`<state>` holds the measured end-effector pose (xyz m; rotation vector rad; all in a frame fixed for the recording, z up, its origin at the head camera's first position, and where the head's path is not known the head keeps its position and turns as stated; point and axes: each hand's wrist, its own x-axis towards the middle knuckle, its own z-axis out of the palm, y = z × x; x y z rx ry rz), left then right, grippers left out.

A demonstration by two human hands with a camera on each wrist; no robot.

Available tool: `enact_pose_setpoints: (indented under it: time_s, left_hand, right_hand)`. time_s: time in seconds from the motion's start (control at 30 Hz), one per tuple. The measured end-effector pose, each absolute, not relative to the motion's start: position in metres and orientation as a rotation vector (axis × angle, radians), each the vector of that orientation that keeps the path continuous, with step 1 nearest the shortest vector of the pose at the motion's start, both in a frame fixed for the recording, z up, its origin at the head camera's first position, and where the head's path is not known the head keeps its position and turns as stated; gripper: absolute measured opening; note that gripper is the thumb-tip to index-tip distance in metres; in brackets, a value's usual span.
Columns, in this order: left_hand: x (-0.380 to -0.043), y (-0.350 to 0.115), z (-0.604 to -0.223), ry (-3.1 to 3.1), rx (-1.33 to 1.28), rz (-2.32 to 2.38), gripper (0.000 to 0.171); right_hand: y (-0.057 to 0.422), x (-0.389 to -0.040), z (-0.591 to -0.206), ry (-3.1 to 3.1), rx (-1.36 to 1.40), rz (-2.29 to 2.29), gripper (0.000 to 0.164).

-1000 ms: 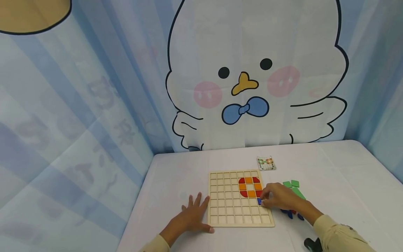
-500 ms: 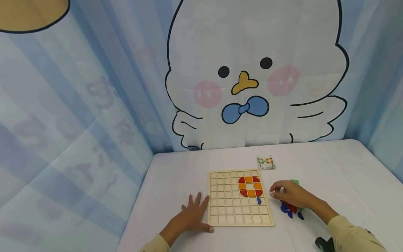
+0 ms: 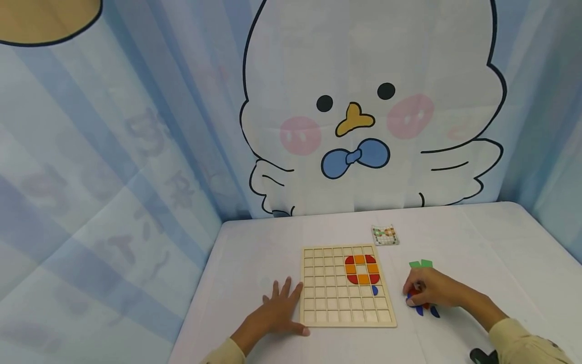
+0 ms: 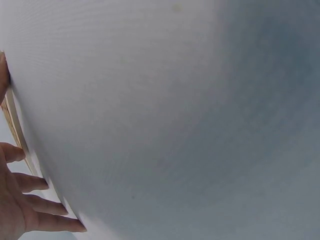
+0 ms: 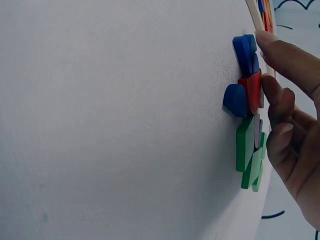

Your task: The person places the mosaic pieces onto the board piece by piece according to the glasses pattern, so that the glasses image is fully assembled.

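My left hand [image 3: 278,313] lies with its fingers spread at the left edge of a wooden grid board [image 3: 320,304], thumb at its lower corner. Set in the board are orange squares [image 3: 363,279] and red rounded corner tiles [image 3: 370,259] forming a ring, with one blue half-round tile [image 3: 375,290] below. Right of the board, my right hand [image 3: 434,288] reaches down over a loose pile. In the right wrist view its thumb and forefinger stand apart beside blue tiles [image 5: 242,54] and a red tile [image 5: 253,92]; nothing shows between them. The hand hides part of the pile in the head view.
Green tiles [image 3: 426,263] lie just beyond the right hand, blue tiles [image 3: 435,311] just nearer. A small printed card [image 3: 385,235] lies behind the board. A black object [image 3: 483,356] shows by the right sleeve. Printed curtains [image 3: 354,187] rise behind the white table [image 3: 263,253].
My right hand has let go of the blue half-round tile on the board and moved right to the loose pile. The left hand has stayed in place.
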<state>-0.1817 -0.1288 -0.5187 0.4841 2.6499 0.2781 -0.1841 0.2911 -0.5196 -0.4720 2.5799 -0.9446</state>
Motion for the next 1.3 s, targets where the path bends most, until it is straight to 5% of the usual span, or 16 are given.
enact_pose_setpoints:
  time_s: [0.6,1.3]
  left_hand:
    - [-0.181,-0.128,-0.519,2.658,0.495,0.257,0.114]
    - [-0.183,-0.127,-0.522,2.664,0.483,0.243,0.113]
  right_hand:
    - [0.289,-0.181,-0.525,2.593,-0.57,-0.94,0.004]
    - [0.277,-0.179,-0.524,2.706,-0.562,-0.865,0.016]
